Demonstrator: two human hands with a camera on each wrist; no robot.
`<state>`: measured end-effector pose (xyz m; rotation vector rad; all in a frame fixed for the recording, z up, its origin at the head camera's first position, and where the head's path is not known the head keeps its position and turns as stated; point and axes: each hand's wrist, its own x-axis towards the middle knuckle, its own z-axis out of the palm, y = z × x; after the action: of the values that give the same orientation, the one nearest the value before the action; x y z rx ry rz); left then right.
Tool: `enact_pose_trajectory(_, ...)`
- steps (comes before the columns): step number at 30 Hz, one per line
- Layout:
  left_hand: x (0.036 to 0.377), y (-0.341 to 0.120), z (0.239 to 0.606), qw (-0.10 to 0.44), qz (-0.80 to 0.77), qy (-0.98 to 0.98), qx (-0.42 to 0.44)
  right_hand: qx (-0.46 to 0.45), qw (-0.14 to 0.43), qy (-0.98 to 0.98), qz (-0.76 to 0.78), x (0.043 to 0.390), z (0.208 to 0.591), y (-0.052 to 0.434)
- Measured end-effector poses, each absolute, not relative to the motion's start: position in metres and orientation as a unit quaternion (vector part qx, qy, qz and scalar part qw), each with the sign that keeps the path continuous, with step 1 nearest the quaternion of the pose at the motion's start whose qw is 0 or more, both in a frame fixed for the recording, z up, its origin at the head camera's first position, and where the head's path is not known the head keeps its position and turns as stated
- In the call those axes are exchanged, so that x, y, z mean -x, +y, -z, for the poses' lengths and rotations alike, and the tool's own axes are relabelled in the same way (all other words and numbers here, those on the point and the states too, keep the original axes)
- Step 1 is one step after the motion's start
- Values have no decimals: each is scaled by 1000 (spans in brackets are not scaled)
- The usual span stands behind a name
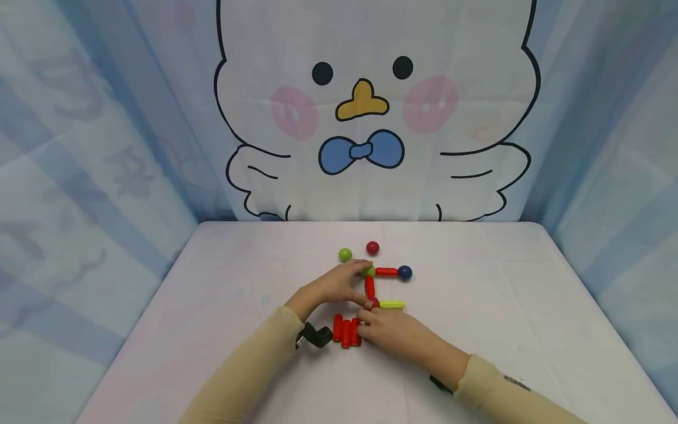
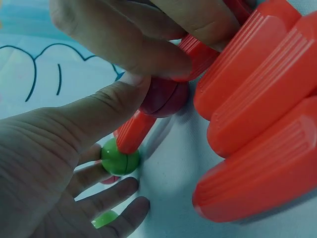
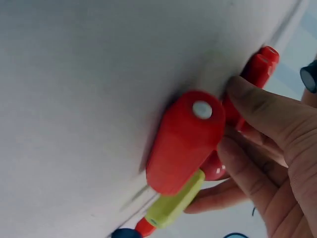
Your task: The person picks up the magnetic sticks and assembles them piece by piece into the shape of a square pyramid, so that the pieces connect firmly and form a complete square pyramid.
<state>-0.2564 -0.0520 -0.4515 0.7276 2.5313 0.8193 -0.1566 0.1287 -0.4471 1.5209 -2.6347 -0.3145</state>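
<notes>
Red and upright between both hands, the rod [image 1: 369, 287] ran from the green ball [image 1: 368, 271] under the left hand's [image 1: 333, 285] straight fingers to the dark red ball [image 1: 374, 302] pinched by the right hand [image 1: 389, 330].

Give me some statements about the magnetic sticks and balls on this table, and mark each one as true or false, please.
1. A blue ball sits at the right end of a red stick. True.
2. The yellow-green stick stands upright. False: it lies flat on the table.
3. Two balls lie loose behind the figure, a green ball and a dark red ball. True.
4. The spare red sticks lie at the far edge of the table. False: they lie near the person, between the two wrists.
5. The left hand is held away from the figure. False: its fingers touch the green ball at the corner.
</notes>
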Motion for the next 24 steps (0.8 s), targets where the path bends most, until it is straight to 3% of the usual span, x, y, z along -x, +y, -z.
enact_pose_trajectory(12, 253, -51, 448, 204, -282, 900, -262, -536, 19, -840, 86, 156, 450, 145)
enact_pose_trajectory(24, 255, -50, 447, 209, -282, 904, -246, -530, -52, -846, -7, 153, 446, 142)
